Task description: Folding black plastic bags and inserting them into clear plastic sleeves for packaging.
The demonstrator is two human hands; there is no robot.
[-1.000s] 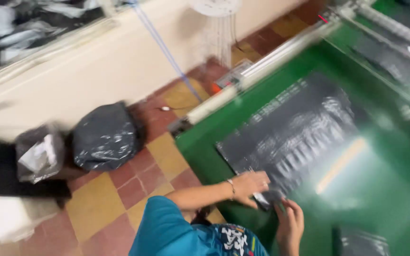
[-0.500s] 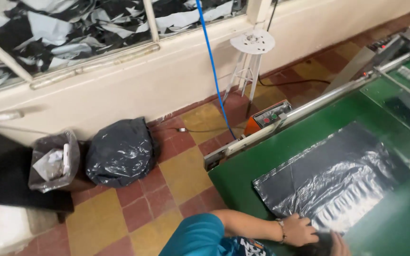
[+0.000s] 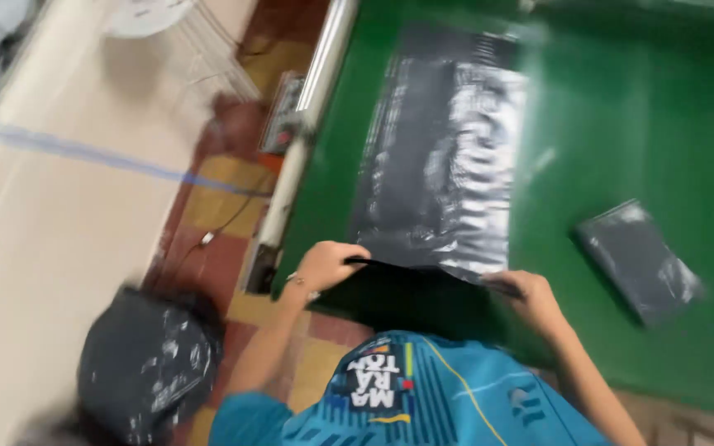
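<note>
In the head view, the left hand (image 3: 330, 263) is clenched on the near left corner of a large glossy black plastic sheet (image 3: 448, 157), and the right hand (image 3: 530, 296) grips its near right corner. The near edge is lifted off the green worktop (image 3: 638, 116), while the far part lies flat and crinkled on it. A small folded black plastic packet (image 3: 640, 258) lies apart to the right on the same surface. Beside the worktop's left side runs a silver metal roller bar (image 3: 307, 124); on the tiled floor sits a full black rubbish bag (image 3: 144, 363). The thin film could slip from either pinch or crease unevenly if one corner is pulled harder; the picture is blurred, so the finger positions are unclear.
</note>
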